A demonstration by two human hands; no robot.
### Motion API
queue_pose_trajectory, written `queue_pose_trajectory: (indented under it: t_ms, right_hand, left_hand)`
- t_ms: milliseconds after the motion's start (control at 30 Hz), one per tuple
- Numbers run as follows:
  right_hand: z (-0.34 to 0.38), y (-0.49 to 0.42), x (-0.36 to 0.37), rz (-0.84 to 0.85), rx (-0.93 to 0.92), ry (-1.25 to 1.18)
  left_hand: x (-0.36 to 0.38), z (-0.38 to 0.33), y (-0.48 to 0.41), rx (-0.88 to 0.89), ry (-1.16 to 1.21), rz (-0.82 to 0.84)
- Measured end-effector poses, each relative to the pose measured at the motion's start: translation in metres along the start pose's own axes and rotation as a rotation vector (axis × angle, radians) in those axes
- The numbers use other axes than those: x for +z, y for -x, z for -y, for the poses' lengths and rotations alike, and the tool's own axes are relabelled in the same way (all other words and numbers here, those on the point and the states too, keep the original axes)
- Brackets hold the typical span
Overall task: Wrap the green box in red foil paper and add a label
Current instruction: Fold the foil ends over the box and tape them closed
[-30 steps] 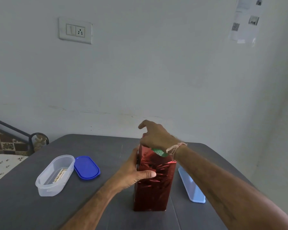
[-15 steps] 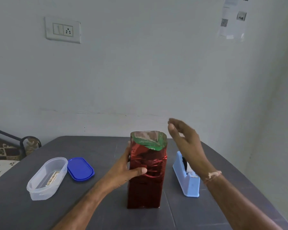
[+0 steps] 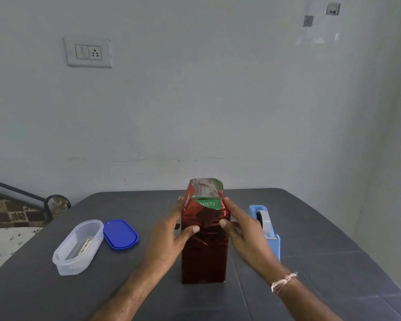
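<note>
Clock is being read on the bench (image 3: 322, 228), 12 pointing away from the wearer.

- The green box (image 3: 208, 204) is standing upright at bench centre, long axis vertical, with the red foil paper (image 3: 204, 249) sleeving it from base to above its top.
- Only a strip of the box's upper near face is showing green. White letters "ASEO" are reading there, and the start of the word is being cut off by the foil edge.
- Foil is rising past the box top as an open, crumpled collar. The end is not yet folded down.
- The left hand (image 3: 169, 237) is lying against the box's 9 o'clock side, its fingers (image 3: 182, 205) straight and reaching to the top edge, thumb pressing the near face.
- The right hand (image 3: 245, 232) is mirroring it at 3 o'clock. Neither hand is curling round anything; both are pressing flat.
- Key relation: the loose collar is sitting directly above both sets of fingertips, each hand equally near. Judgement: the top fold is the step in hand.
- A blue tape dispenser (image 3: 267, 230) is waiting at 3 o'clock, just beyond the right hand.
- A clear tub (image 3: 78, 246) and its blue lid (image 3: 120, 234) are lying at 9 o'clock, well apart from the box. A printed slip, possibly the label, is lying in the tub; its print is too small to read.
</note>
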State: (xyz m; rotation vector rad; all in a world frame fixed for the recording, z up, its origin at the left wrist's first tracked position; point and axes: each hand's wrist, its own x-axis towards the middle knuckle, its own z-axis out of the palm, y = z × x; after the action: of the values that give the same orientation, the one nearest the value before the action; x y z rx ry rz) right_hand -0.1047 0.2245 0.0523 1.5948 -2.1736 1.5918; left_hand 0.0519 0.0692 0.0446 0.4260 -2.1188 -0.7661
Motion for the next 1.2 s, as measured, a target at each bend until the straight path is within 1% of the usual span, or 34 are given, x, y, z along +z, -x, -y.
queue_pose_trajectory:
  t_ms: [100, 267, 433, 600, 700, 767, 867, 1000, 1100, 1200]
  right_hand:
    - [-0.006, -0.003, 0.0, 0.012, -0.046, 0.14]
    - [-0.005, -0.007, -0.004, 0.058, -0.066, 0.307]
    - [0.002, -0.011, -0.012, 0.108, -0.124, 0.415]
    - [0.007, -0.015, -0.023, 0.217, -0.129, 0.487]
    - [0.006, -0.017, -0.028, 0.229, -0.104, 0.415]
    - [0.009, -0.018, -0.029, 0.204, -0.06, 0.279]
    - [0.012, -0.02, -0.028, 0.186, 0.048, 0.07]
    - [0.012, -0.023, -0.027, 0.126, 0.184, -0.125]
    - [0.011, -0.03, -0.025, 0.086, 0.222, -0.196]
    - [0.01, -0.035, -0.021, 0.071, 0.236, -0.186]
  left_hand:
    - [-0.001, 0.005, -0.002, 0.039, -0.063, 0.042]
    - [-0.007, 0.014, -0.011, 0.109, -0.197, 0.119]
    - [-0.018, 0.008, -0.019, 0.132, -0.288, 0.237]
    - [-0.03, 0.009, -0.03, 0.145, -0.346, 0.372]
    - [-0.036, 0.001, -0.03, 0.134, -0.271, 0.386]
    - [-0.04, -0.007, -0.028, 0.074, -0.176, 0.37]
    - [-0.04, -0.013, -0.03, -0.016, -0.036, 0.307]
    - [-0.037, -0.015, -0.039, -0.08, 0.082, 0.232]
    - [-0.037, -0.019, -0.046, -0.089, 0.101, 0.231]
    - [-0.038, -0.018, -0.054, -0.077, 0.071, 0.228]
